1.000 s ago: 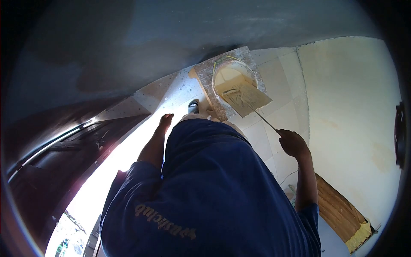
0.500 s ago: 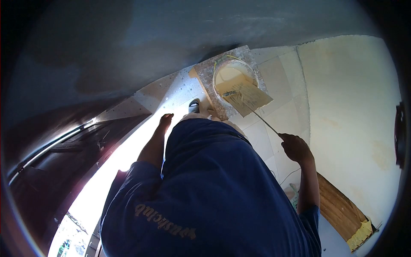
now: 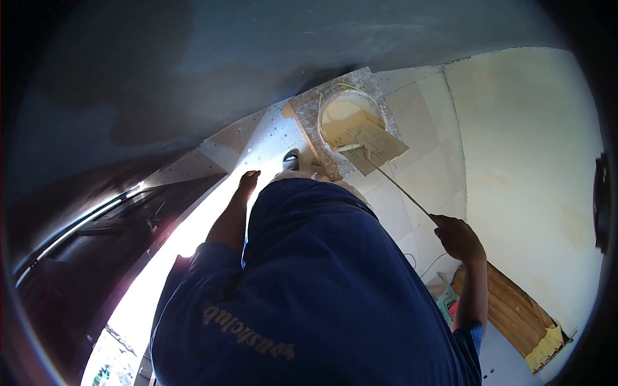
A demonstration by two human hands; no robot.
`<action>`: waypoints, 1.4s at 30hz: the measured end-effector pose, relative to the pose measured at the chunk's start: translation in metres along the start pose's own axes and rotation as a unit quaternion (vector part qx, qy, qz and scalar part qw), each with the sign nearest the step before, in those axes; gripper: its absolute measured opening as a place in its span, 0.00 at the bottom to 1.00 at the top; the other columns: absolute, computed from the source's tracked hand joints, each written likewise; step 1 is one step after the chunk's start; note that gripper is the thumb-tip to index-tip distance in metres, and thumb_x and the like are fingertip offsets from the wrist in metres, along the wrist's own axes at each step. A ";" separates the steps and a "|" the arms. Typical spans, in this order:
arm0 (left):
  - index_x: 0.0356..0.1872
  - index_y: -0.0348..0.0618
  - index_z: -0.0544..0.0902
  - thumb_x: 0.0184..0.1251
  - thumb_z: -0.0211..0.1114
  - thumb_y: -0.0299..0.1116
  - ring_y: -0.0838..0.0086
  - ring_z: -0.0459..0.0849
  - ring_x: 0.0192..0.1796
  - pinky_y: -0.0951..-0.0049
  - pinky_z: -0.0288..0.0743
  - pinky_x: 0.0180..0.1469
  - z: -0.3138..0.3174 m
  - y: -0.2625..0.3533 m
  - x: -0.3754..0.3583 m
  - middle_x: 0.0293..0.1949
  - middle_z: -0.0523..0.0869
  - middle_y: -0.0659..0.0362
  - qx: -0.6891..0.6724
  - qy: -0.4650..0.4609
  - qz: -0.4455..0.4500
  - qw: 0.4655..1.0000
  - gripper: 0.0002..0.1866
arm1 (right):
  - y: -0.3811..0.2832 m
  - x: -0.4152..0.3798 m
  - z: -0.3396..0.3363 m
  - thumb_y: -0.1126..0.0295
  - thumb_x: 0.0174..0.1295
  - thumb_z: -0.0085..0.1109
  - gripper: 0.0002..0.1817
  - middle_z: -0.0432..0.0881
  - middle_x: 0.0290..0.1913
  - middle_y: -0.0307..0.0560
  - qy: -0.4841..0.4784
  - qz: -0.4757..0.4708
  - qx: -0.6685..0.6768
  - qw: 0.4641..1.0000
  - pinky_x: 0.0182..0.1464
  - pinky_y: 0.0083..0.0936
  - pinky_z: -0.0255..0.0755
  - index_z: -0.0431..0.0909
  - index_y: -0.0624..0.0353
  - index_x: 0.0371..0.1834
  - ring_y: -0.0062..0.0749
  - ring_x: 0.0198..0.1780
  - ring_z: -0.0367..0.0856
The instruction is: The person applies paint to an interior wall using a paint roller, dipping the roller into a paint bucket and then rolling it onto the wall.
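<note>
Tiled floor (image 3: 428,128), roller (image 3: 349,147) beyond right hand (image 3: 459,238), fist around handle (image 3: 405,192); left hand (image 3: 248,183), hold unclear.

I see yellowish-cream paint (image 3: 347,110), a pale roller (image 3: 349,147) and a tan board (image 3: 390,148) with dark dashes. From here I make out a navy shirt (image 3: 322,257) with gold lettering (image 3: 222,320), a brown-and-white mottled stand (image 3: 308,114), a grey wall (image 3: 257,45), a brown plank (image 3: 515,312).
</note>
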State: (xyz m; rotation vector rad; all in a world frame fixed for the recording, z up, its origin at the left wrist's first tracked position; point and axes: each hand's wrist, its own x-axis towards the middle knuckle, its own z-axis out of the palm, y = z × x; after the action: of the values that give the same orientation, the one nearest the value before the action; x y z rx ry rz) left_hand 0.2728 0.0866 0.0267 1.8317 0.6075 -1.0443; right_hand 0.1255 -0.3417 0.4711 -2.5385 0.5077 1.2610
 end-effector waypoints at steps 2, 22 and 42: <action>0.54 0.49 0.75 0.61 0.59 0.53 0.71 0.76 0.44 0.60 0.68 0.46 -0.003 -0.010 0.017 0.43 0.80 0.61 0.022 -0.043 -0.009 0.999 0.26 | 0.003 -0.003 0.003 0.69 0.63 0.49 0.20 0.79 0.53 0.50 0.017 -0.010 -0.008 1.000 0.56 0.35 0.70 0.71 0.55 0.60 0.45 0.53 0.77; 0.45 0.40 0.81 0.62 0.62 0.46 0.78 0.75 0.34 0.73 0.69 0.40 0.004 0.012 -0.006 0.31 0.80 0.63 -0.008 0.013 0.014 1.000 0.19 | -0.001 0.024 0.009 0.70 0.62 0.50 0.18 0.82 0.41 0.56 0.075 0.028 0.025 0.997 0.46 0.41 0.73 0.72 0.54 0.56 0.51 0.44 0.80; 0.60 0.57 0.71 0.62 0.56 0.58 0.66 0.74 0.52 0.50 0.65 0.50 0.002 -0.010 0.005 0.51 0.77 0.62 0.065 -0.087 -0.014 0.994 0.28 | 0.006 0.033 0.028 0.70 0.62 0.49 0.18 0.81 0.45 0.55 0.060 -0.011 0.014 0.998 0.51 0.41 0.73 0.73 0.55 0.56 0.50 0.46 0.80</action>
State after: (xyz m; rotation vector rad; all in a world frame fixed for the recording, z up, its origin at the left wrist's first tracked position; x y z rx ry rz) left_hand 0.2671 0.0900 0.0169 1.8221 0.4722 -1.2738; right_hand 0.1215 -0.3428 0.4274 -2.6001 0.5166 1.0909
